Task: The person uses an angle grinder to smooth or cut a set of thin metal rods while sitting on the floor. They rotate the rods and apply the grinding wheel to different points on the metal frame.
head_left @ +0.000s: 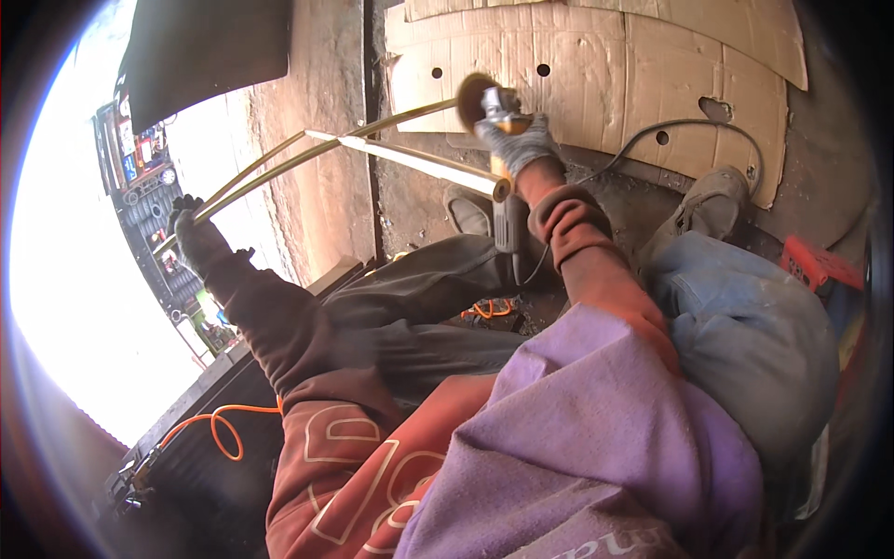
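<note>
My left hand, in a dark glove, grips the near ends of two long curved metal rods that arc up and to the right. My right hand, in a grey glove, is closed around an angle grinder. Its brown disc sits right at the upper rod, beside a straight pale metal tube joined to the rods. The grinder's cable loops off to the right. My knees and shoes lie below the tube.
Flattened cardboard sheets with round holes cover the ground ahead. An orange cord coils at lower left. A red object lies at the right. A vehicle front stands at far left in bright glare.
</note>
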Available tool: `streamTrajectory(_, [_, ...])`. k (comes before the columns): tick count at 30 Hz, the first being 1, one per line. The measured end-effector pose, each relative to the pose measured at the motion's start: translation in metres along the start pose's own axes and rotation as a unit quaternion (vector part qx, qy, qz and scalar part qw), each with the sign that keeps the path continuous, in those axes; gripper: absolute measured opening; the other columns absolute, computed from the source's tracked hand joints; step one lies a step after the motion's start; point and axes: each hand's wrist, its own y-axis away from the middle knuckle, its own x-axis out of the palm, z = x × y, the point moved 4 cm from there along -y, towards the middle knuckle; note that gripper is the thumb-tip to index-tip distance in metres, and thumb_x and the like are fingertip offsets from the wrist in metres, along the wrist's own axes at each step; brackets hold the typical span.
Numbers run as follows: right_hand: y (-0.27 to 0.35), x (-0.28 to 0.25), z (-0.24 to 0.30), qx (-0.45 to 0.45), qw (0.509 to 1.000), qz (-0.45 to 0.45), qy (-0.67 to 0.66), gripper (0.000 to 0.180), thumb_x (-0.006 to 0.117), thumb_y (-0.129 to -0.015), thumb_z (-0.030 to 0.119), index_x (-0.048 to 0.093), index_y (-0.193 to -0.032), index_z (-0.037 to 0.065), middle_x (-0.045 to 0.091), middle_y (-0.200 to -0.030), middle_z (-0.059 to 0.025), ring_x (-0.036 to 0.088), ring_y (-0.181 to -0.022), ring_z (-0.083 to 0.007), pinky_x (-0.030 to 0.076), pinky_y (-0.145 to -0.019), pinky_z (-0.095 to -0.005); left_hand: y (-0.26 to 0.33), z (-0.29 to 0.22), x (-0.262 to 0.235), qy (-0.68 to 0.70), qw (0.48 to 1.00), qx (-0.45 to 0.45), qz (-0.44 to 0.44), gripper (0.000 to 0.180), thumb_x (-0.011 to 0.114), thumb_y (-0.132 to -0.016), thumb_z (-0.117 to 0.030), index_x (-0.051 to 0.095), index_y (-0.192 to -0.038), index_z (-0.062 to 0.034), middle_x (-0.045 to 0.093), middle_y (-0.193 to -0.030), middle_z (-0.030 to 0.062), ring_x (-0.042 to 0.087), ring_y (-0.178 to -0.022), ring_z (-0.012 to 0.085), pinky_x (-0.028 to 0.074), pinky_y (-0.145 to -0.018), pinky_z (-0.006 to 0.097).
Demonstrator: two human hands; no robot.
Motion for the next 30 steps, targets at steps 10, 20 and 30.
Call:
streamTrajectory(10, [-0.037, 0.006, -0.053, -0.115, 0.981, 0.111, 0.105, 0.059, 0.082, -0.069, 0.024, 0.041, -0.109, 0.009, 0.058, -0.102, -0.0128, 0.059, -0.085, -0.0183, 0.051, -0.07, -0.0359, -0.003, 0.01, -0.033, -0.004, 0.999, 0.036, 0.031, 0.022, 0.051, -0.078, 0.008, 0.056, -0.098, 0.0011, 0.054, -0.121, 0.0191, 0.054, -0.109, 0.0378, 0.045, -0.097, 0.051])
streamTrajectory(20, [-0.007, 0.045, -0.062, -0.189, 0.954, 0.17, 0.158, 0.063, 0.082, -0.07, 0.02, 0.036, -0.112, 0.011, 0.061, -0.099, -0.0067, 0.059, -0.084, -0.0145, 0.051, -0.071, -0.0334, 0.0, -0.011, -0.003, 0.031, 0.998, 0.046, 0.042, 0.031, 0.051, -0.088, -0.014, 0.051, -0.116, -0.0009, 0.054, -0.124, 0.0177, 0.054, -0.114, 0.032, 0.044, -0.098, 0.044])
streamTrajectory(30, [-0.02, 0.002, -0.021, -0.059, 0.983, 0.042, 0.169, 0.078, 0.084, -0.065, 0.027, 0.033, -0.121, 0.009, 0.053, -0.118, -0.0149, 0.056, -0.097, -0.0203, 0.051, -0.08, -0.036, 0.024, -0.055, 0.058, 0.222, 0.97, -0.075, -0.059, 0.052, 0.046, -0.093, -0.033, 0.042, -0.122, 0.01, 0.051, -0.123, 0.0235, 0.046, -0.121, 0.041, 0.032, -0.11, 0.054])
